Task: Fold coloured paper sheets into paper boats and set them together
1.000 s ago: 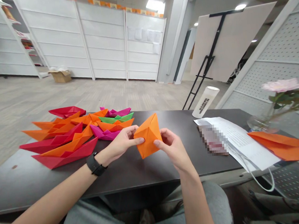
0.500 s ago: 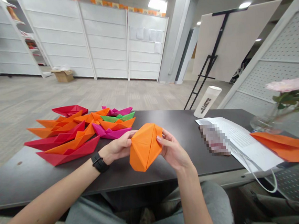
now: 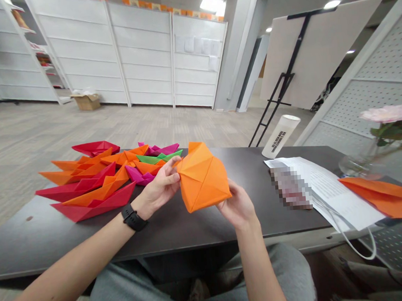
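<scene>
A folded piece of orange paper (image 3: 203,178), creased and partly opened out, is held up above the dark table between both hands. My left hand (image 3: 163,183) pinches its left edge between thumb and fingers; a black watch sits on that wrist. Around the lower right corner, my right hand (image 3: 238,205) grips the paper, its fingers partly hidden behind it. To the left stand several folded paper boats, among them a red boat (image 3: 94,203), an orange boat (image 3: 96,189), a green boat (image 3: 160,157) and a magenta boat (image 3: 140,174).
On the dark table (image 3: 248,221), printed sheets (image 3: 344,197) with a white cable and a blurred-out item lie to the right. Beyond are a white canister (image 3: 279,136), another orange folded paper (image 3: 385,196) and a glass vase (image 3: 357,163) with a pink flower.
The orange paper has been turned and raised slightly, showing a different face. My right hand has slid down to its lower right corner; my left hand has moved a little up.
</scene>
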Tool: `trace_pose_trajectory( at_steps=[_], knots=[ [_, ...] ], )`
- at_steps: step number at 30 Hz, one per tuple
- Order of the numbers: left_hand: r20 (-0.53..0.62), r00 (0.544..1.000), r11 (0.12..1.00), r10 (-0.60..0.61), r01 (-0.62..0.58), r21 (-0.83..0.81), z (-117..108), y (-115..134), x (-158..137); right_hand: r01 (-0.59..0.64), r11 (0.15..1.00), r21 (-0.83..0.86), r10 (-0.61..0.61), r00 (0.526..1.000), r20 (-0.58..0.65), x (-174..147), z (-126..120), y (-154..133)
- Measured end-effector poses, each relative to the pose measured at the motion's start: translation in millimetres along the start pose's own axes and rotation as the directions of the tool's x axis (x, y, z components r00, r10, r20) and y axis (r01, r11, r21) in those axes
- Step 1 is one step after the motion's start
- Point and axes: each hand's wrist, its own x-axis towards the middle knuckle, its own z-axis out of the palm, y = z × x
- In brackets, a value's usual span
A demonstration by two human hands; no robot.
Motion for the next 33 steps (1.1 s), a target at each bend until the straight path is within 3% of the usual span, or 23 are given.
trace_pose_trajectory(
  at_steps=[3,9,12,18,23,26,28,31,33],
  knots=[
    [-0.001,0.998,0.997,-0.059,0.059,0.044,3.0,2.5,-2.8,-0.050,0.999,0.013,0.049,0.997,0.053,-5.3,5.0,3.3],
    [0.204,0.957,0.977,-0.207,0.192,0.090,5.6,2.7,-9.1,-0.036,0.999,-0.001,0.036,0.995,0.096,-14.6,12.8,4.2],
    [0.251,0.935,0.968,-0.251,0.236,0.089,6.1,4.1,-10.8,-0.014,0.999,0.034,0.008,0.988,0.155,-15.1,14.2,0.9],
    [0.210,0.944,0.966,-0.253,0.234,0.113,4.8,4.1,-8.6,0.061,0.998,-0.031,-0.061,0.998,0.023,-9.4,12.0,-8.9],
    [0.231,0.861,0.882,-0.453,0.396,0.255,-2.6,1.1,-7.4,0.135,0.990,-0.045,-0.138,0.987,-0.083,-7.8,6.7,-12.6],
    [0.260,0.841,0.858,-0.475,0.376,0.351,-5.0,0.8,-8.8,0.141,0.985,-0.098,-0.152,0.982,-0.112,-5.6,6.8,-9.9],
    [0.265,0.851,0.858,-0.453,0.336,0.388,-4.5,1.4,-9.7,0.162,0.979,-0.121,-0.180,0.971,-0.157,-2.7,7.4,-7.2],
    [0.236,0.909,0.878,-0.344,0.222,0.424,-0.2,4.1,-10.2,0.211,0.970,-0.120,-0.235,0.942,-0.238,3.0,6.6,-3.4],
    [0.203,0.964,0.826,-0.169,0.026,0.563,4.3,7.9,-10.2,0.222,0.969,-0.112,-0.244,0.931,-0.272,6.7,4.6,-1.2]
  ],
)
